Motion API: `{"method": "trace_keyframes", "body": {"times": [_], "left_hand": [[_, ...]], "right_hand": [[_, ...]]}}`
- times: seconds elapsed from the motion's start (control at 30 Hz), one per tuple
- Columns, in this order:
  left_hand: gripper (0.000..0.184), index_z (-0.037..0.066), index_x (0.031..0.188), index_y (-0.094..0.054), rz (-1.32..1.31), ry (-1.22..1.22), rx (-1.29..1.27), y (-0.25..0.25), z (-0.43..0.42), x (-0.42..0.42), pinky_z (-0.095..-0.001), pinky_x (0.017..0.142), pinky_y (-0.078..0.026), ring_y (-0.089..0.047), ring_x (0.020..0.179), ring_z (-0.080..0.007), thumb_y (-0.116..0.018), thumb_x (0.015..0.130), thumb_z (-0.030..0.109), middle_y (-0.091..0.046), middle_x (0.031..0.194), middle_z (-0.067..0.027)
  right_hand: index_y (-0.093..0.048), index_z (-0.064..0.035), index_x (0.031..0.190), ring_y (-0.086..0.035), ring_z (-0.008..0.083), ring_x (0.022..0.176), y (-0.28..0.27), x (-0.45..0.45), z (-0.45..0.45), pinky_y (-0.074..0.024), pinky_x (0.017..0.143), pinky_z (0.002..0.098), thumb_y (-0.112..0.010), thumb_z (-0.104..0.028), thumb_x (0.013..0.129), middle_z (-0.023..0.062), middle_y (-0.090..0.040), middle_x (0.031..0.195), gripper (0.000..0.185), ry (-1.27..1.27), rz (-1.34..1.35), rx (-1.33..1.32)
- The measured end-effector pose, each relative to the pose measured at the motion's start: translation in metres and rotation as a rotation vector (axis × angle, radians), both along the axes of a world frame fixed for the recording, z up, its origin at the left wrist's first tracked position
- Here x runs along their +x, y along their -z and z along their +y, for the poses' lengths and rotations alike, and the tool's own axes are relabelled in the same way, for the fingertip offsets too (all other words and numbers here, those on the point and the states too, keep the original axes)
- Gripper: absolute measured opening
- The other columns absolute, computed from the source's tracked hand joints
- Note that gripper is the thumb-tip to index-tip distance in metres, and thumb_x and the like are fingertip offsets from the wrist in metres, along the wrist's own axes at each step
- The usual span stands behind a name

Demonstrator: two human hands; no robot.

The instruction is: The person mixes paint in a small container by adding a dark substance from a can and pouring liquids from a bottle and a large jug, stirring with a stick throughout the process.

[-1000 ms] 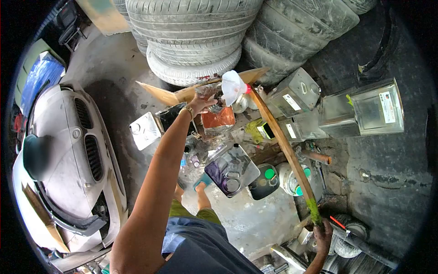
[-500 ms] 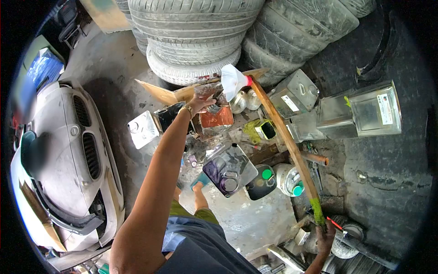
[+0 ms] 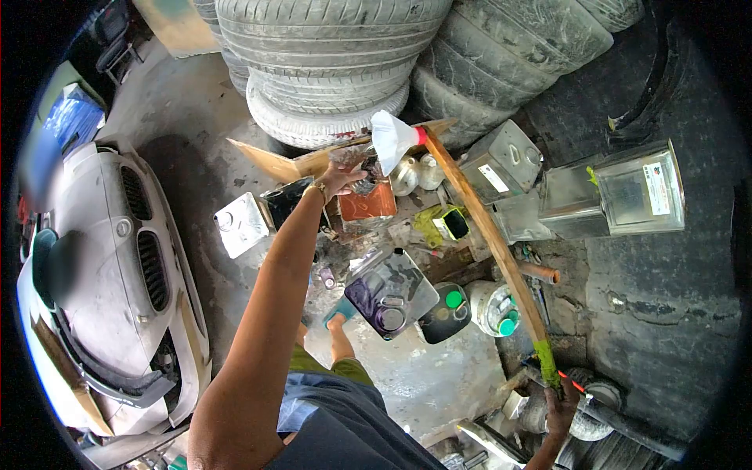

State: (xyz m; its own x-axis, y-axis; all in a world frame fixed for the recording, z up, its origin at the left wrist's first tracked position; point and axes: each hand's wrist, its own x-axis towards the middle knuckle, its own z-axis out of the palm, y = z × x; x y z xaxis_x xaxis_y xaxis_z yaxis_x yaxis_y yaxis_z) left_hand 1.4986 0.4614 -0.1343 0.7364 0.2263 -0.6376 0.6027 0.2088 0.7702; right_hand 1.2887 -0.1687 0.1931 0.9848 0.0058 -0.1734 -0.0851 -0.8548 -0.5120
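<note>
The fingertips of the left hand [image 3: 341,181] blur into clear plastic [image 3: 350,158] beside the white funnel [image 3: 393,142], its grip impossible to tell; the right hand [image 3: 561,407], forearm cut off below, is at the green end of the wooden bar [image 3: 497,252], grip unclear; the red strip [image 3: 576,385] shows nearer its fingers than a second ago.

Dusty stacked tires [image 3: 329,43] and a whitish car [image 3: 106,270]
</note>
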Motion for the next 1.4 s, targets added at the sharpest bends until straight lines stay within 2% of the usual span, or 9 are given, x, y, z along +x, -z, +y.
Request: {"method": "trace_keyframes", "body": {"times": [0.37,0.43,0.63,0.93,1.0,1.07,1.23,1.3,1.4], "left_hand": [[0.064,0.015,0.132,-0.040,-0.050,-0.050,-0.047,0.043,0.004,-0.006,-0.0363,0.086,-0.054,-0.057,0.105,-0.0160,-0.078,0.082,0.021,-0.049,0.125,-0.0045],[0.071,0.028,0.143,-0.044,-0.113,0.344,0.064,0.098,0.025,-0.025,-0.0392,0.109,-0.025,-0.043,0.123,-0.0118,-0.076,0.081,0.015,-0.049,0.136,0.0066],[0.059,0.011,0.126,-0.031,-0.323,-0.175,-0.288,0.001,-0.001,-0.114,-0.0394,0.088,-0.051,-0.059,0.104,-0.0236,-0.074,0.086,0.017,-0.057,0.117,-0.0152],[0.064,0.012,0.126,-0.033,-0.586,-0.352,-0.286,-0.137,-0.033,-0.219,-0.0361,0.096,-0.044,-0.052,0.114,-0.0225,-0.077,0.079,0.005,-0.052,0.126,-0.0155],[0.064,0.013,0.126,-0.034,-0.628,-0.395,-0.269,-0.154,-0.039,-0.238,-0.0355,0.095,-0.044,-0.053,0.113,-0.0216,-0.078,0.079,0.006,-0.052,0.125,-0.0145],[0.064,0.014,0.126,-0.034,-0.628,-0.432,-0.248,-0.166,-0.042,-0.257,-0.0354,0.094,-0.044,-0.053,0.113,-0.0216,-0.078,0.079,0.006,-0.053,0.125,-0.0142],[0.063,0.015,0.125,-0.035,-0.652,-0.543,-0.235,-0.170,-0.048,-0.297,-0.0360,0.094,-0.043,-0.054,0.112,-0.0229,-0.077,0.079,0.006,-0.053,0.124,-0.0140],[0.063,0.015,0.125,-0.035,-0.618,-0.591,-0.219,-0.166,-0.047,-0.310,-0.0361,0.094,-0.043,-0.053,0.113,-0.0223,-0.078,0.079,0.008,-0.053,0.125,-0.0138],[0.060,0.014,0.126,-0.036,-0.524,-0.660,-0.130,-0.151,-0.047,-0.329,-0.0380,0.096,-0.046,-0.055,0.111,-0.0217,-0.077,0.082,0.015,-0.055,0.120,-0.0119]], "right_hand": [[-0.056,-0.0053,0.112,-0.049,0.0075,0.070,0.026,0.003,-0.035,-0.0434,0.061,0.0237,-0.068,-0.016,0.087,-0.0012,-0.053,0.087,0.029,0.055,0.146,0.200],[-0.056,-0.0045,0.105,-0.049,0.0106,0.068,0.052,0.002,-0.029,-0.0428,0.059,0.0258,-0.067,-0.021,0.086,-0.0002,-0.051,0.080,0.027,0.187,0.155,0.300],[-0.050,-0.0081,0.087,-0.043,0.0063,0.055,0.079,0.049,0.048,-0.0327,0.046,0.0243,-0.064,-0.030,0.090,-0.0017,-0.046,0.069,0.026,0.162,0.441,0.543],[-0.054,-0.0022,0.074,-0.043,0.0118,0.049,0.307,0.141,0.138,-0.0335,0.044,0.0319,-0.067,-0.026,0.089,0.0015,-0.044,0.060,0.031,-0.631,-0.141,0.174],[-0.056,-0.0016,0.080,-0.048,0.0149,0.053,0.306,0.156,0.209,-0.0403,0.048,0.0303,-0.065,-0.025,0.091,0.0019,-0.048,0.062,0.027,-0.021,0.560,0.599],[-0.059,-0.0028,0.090,-0.051,0.0153,0.055,0.474,0.198,0.215,-0.0431,0.049,0.0282,-0.064,-0.025,0.092,0.0030,-0.055,0.071,0.023,-0.236,0.366,0.199],[-0.057,0.0011,0.105,-0.063,0.0226,0.086,0.340,0.184,0.348,-0.0517,0.065,0.0320,-0.061,-0.019,0.091,0.0124,-0.061,0.093,0.025,0.065,0.712,0.368],[-0.058,-0.0017,0.113,-0.060,0.0351,0.097,0.319,0.172,0.362,-0.0498,0.080,0.0458,-0.062,-0.011,0.086,0.0198,-0.061,0.108,0.028,-0.538,-0.063,-0.159],[-0.057,-0.0057,0.124,-0.060,0.0323,0.098,0.202,0.108,0.385,-0.0484,0.086,0.0430,-0.070,-0.011,0.082,0.0164,-0.061,0.106,0.045,-0.779,-0.238,0.455]]}}
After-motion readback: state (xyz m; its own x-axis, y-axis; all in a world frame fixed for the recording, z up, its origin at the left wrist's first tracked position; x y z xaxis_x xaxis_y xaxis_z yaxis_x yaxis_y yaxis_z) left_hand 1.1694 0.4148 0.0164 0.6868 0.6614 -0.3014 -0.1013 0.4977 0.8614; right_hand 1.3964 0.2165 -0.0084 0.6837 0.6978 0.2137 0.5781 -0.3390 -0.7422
